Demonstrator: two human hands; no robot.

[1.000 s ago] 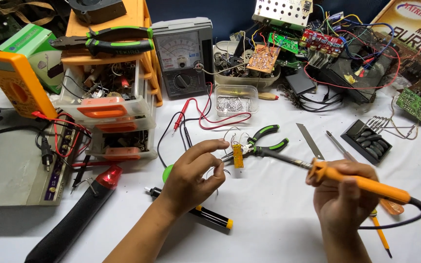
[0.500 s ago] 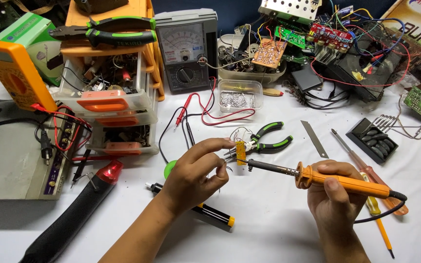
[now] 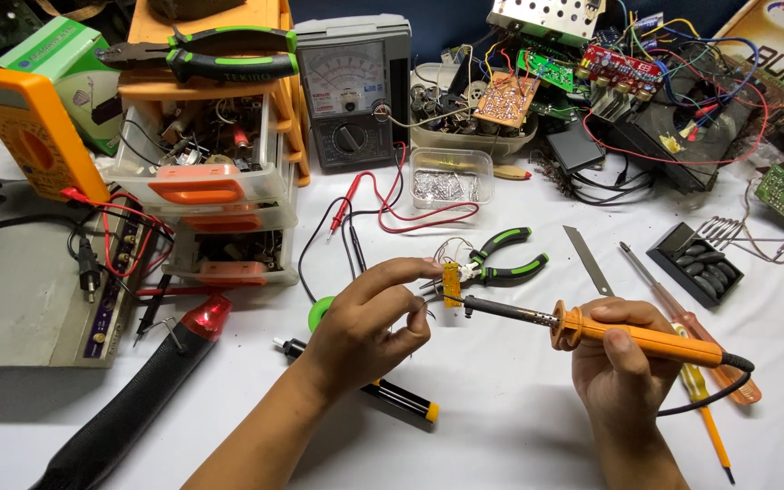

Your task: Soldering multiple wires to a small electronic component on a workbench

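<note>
My right hand [image 3: 623, 358] grips an orange-handled soldering iron [image 3: 646, 338]; its dark metal tip reaches left to a small yellow component [image 3: 452, 283] with thin wire leads. That component is clamped in the jaws of green-and-black pliers [image 3: 504, 261] lying on the white table. My left hand [image 3: 369, 318] hovers just left of the component, thumb and fingers pinched on what looks like a thin strand of solder wire, held close to the iron's tip.
An orange drawer unit [image 3: 210, 181] full of parts, an analog meter [image 3: 353, 91], a yellow multimeter [image 3: 24, 127], circuit boards with tangled wires [image 3: 610, 73], a clear plastic box [image 3: 451, 181], a blade [image 3: 587, 259], screwdrivers [image 3: 682, 318] and a black tool [image 3: 129, 399] surround the work area.
The soldering iron's tip has moved left and down to meet the yellow component. My left hand stayed beside it, fingers pinched. The view shifted slightly.
</note>
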